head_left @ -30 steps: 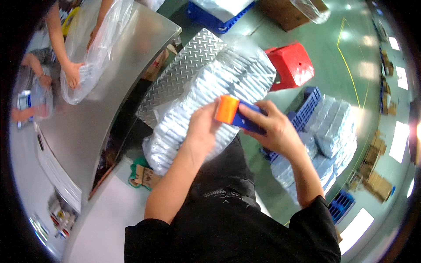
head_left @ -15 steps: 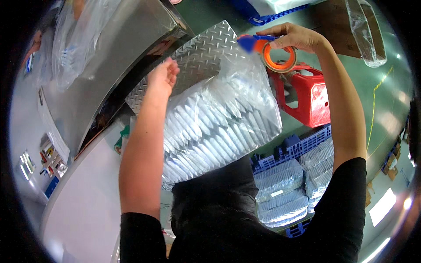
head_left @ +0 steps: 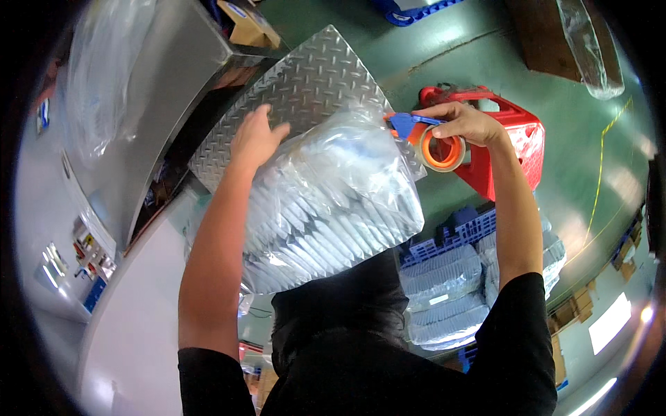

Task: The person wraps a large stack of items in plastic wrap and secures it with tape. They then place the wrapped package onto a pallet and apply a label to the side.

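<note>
A clear plastic bag (head_left: 326, 201) packed with rows of pale, flat items lies on a diamond-plate metal surface (head_left: 305, 83) in front of me. My right hand (head_left: 468, 126) grips a tape dispenser (head_left: 416, 130), blue and orange with a roll of tape on it, beside the bag's far right corner. My left hand (head_left: 258, 139) is at the bag's far left edge, fingers apart with the thumb spread, holding nothing. Whether it touches the plastic I cannot tell.
A red plastic stool (head_left: 517, 149) stands on the green floor at the right. Below it, more filled bags (head_left: 444, 291) rest by a blue plastic pallet (head_left: 451, 236). A steel table (head_left: 173, 83) is at the left, and a cardboard box (head_left: 548, 41) at the far right.
My right hand has come down and slightly nearer with the tape dispenser. My left hand has shifted a little nearer, its fingers spreading. The bag's gathered far end now lies lower.
</note>
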